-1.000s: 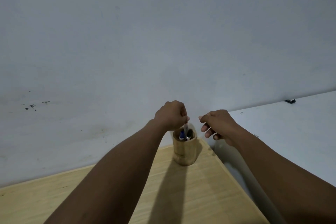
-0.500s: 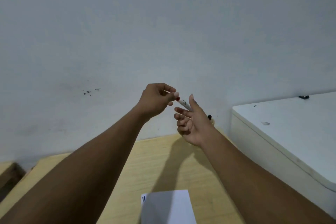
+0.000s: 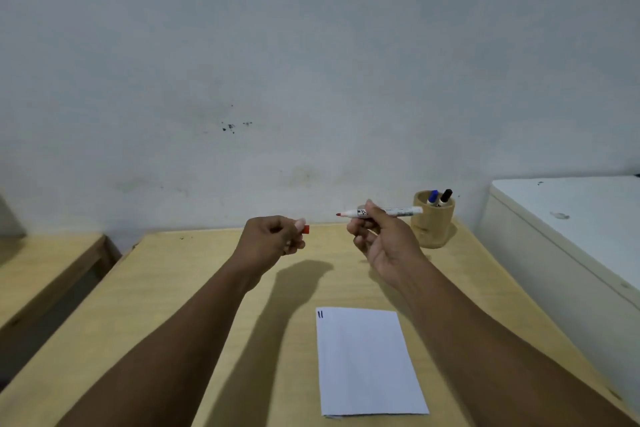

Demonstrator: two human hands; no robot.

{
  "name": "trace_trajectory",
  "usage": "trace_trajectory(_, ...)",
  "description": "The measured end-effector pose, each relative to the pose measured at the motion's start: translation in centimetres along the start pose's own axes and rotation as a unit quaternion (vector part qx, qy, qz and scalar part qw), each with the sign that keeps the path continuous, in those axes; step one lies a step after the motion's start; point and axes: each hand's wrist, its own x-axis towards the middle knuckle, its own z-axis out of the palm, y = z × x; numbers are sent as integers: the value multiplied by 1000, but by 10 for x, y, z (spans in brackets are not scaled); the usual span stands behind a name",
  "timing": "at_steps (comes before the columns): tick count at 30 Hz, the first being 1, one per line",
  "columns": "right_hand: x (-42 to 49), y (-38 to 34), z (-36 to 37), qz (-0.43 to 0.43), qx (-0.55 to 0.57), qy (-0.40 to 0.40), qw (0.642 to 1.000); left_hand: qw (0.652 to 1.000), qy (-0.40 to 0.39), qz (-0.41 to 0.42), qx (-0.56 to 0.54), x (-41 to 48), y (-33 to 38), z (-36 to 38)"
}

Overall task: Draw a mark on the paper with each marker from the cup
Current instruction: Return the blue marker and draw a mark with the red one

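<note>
My right hand (image 3: 382, 239) holds an uncapped red marker (image 3: 391, 211) level above the table, its red tip pointing left. My left hand (image 3: 272, 239) pinches the marker's red cap (image 3: 305, 229), a short gap from the tip. A wooden cup (image 3: 433, 224) stands at the table's far right corner with a blue marker (image 3: 432, 197) and a black marker (image 3: 446, 197) upright in it. A white paper (image 3: 367, 362) lies flat near the front, with two short dark strokes (image 3: 320, 314) at its top left corner.
The light wooden table (image 3: 207, 288) runs back to a grey wall (image 3: 311, 62). A white cabinet top (image 3: 571, 215) stands close on the right. A second wooden surface (image 3: 41, 267) sits to the left across a gap.
The marker came out of the cup, passed to my right hand, and the cap came off in my left. My view has tilted down, so paper and cup now show.
</note>
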Motion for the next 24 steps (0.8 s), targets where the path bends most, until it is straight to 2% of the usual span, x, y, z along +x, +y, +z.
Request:
trace_trajectory(2,-4,-3,-13,-9,-75,8,997,991,-48,-4,125,-7,-18,-14)
trace_trajectory(4,-11,2,-22,1,-136,1,991,961,-103,-9,257,-15,-32,-16)
trace_trajectory(7,-22,22,-31,10,-190,-3,982,925,-141,-10,353,-24,-44,-6)
trace_trajectory(13,-33,64,-42,-21,-321,3,947,912,-151,-23,381,-28,-53,5)
trace_trajectory(24,-36,85,-51,-86,-403,-17,911,903,-229,-80,356,-24,-49,2)
